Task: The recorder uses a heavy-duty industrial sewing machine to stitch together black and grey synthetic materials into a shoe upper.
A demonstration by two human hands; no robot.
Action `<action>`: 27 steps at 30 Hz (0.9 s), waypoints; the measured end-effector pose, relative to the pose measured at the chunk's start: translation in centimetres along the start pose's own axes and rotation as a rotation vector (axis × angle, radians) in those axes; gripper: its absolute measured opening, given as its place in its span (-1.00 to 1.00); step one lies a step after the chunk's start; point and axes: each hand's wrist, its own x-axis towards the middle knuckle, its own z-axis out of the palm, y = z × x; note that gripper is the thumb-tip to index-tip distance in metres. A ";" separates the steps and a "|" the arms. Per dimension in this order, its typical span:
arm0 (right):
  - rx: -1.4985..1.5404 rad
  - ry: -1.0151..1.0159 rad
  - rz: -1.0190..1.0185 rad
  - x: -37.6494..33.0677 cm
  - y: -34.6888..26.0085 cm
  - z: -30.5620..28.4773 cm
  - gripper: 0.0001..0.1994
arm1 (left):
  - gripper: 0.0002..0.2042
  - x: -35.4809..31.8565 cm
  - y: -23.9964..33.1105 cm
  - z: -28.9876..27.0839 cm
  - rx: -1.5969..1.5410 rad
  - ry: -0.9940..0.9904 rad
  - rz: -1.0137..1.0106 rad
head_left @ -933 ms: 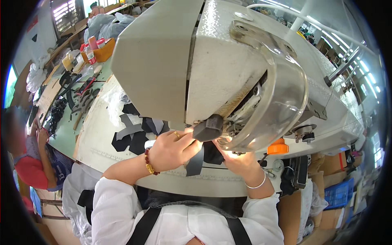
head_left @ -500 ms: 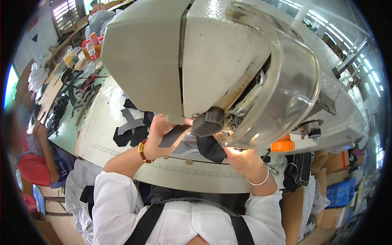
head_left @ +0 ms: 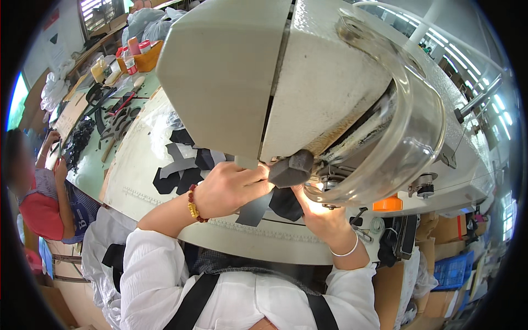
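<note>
A large white sewing machine head (head_left: 220, 71) fills the upper middle and hides the needle area. Under its left side, my left hand (head_left: 228, 188) is closed, fingertips pinching at the work beside a dark grey faceted knob-like part (head_left: 291, 169). A grey fabric piece (head_left: 256, 210) hangs from beneath this hand. Next to it lies a black fabric piece (head_left: 286, 204), its right edge against my right hand (head_left: 324, 219). That hand is bent inward at the black piece under bright lamp light; the clear guard (head_left: 385, 184) and machine cover some of its fingers.
Cut black and grey fabric pieces (head_left: 179, 168) lie on the table left of my left hand. An orange part (head_left: 388, 203) sits under the machine arm. Farther left, a co-worker (head_left: 47, 203) works at a green table (head_left: 91, 170) with dark strips. A blue crate (head_left: 452, 270) stands lower right among cartons.
My left hand has turned so its back shows and its fingers reach closer in under the machine. The grey piece now hangs lower. The view has shifted slightly, moving the machine rightward.
</note>
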 end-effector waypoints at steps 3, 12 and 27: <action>-0.097 -0.064 -0.052 -1.2 0.4 1.0 -0.28 | -0.88 0.0 0.1 0.2 0.044 0.033 0.037; -0.081 -0.061 -0.097 -3.8 2.4 3.9 -0.54 | -0.84 0.1 1.0 0.0 0.351 0.052 0.138; 0.461 0.243 0.141 -1.6 2.5 4.1 -0.74 | -0.71 0.8 2.4 0.3 0.423 0.071 0.121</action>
